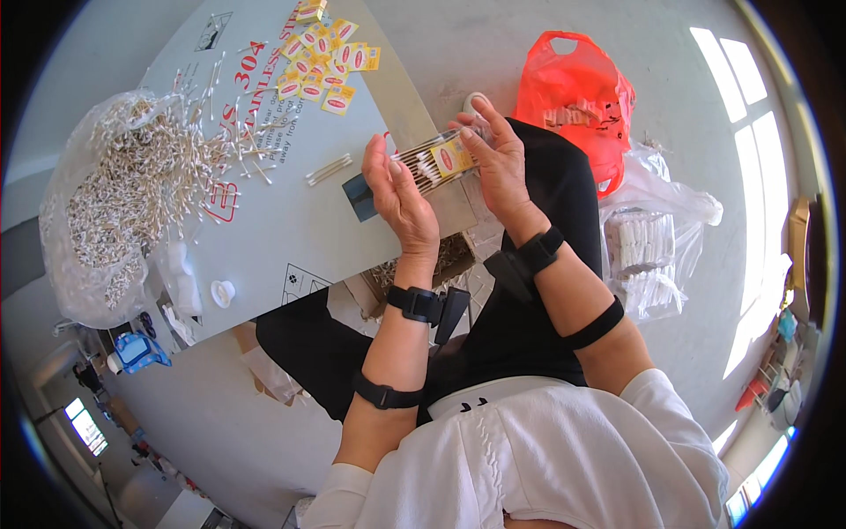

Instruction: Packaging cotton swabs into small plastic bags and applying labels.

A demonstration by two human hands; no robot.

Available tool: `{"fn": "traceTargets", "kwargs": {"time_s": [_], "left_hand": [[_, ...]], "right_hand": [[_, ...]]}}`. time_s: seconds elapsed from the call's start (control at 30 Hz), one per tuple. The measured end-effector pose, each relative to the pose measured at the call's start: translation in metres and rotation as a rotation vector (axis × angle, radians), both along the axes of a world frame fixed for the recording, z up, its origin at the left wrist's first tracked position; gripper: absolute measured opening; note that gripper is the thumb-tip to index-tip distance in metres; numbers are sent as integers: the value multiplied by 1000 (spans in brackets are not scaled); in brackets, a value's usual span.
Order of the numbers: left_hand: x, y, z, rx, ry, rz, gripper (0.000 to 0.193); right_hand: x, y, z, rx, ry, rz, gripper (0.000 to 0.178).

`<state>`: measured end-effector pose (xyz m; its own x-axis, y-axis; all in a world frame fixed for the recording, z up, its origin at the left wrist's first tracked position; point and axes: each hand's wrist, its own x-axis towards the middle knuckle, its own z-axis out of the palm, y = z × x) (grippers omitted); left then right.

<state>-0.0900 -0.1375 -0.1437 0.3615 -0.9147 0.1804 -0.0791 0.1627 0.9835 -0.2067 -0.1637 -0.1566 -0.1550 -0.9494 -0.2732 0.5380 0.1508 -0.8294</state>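
Note:
Above my lap, near the table's edge, I hold a clear pack of cotton swabs (pixel 423 169) with dark sticks and white tips. A yellow label card (pixel 452 156) shows through at its right part. My left hand (pixel 404 204) is cupped round the pack's left end, fingers curled behind it. My right hand (pixel 502 163) grips the other end, its thumb near the card and the clear film bunched by its fingers. A few loose swabs (pixel 329 169) lie on the table just left of my left hand, beside a dark rectangle (pixel 359 197).
A big clear bag spilling cotton swabs (pixel 132 189) covers the table's (pixel 264 256) left side. Yellow label cards (pixel 322 57) lie scattered at the far edge. Right of my leg stand a red plastic bag (pixel 573 84) and a clear bag of white packs (pixel 641 242). Below the table edge is a cardboard box (pixel 374 291).

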Motion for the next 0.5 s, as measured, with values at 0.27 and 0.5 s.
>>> {"fn": "traceTargets", "kwargs": {"time_s": [0.27, 0.5], "left_hand": [[33, -1, 9, -23, -496, -294, 59], [28, 6, 8, 27, -323, -302, 61]], "right_hand": [[-40, -1, 39, -394, 1312, 363, 77], [-27, -22, 46, -672, 1803, 645, 49]]}}
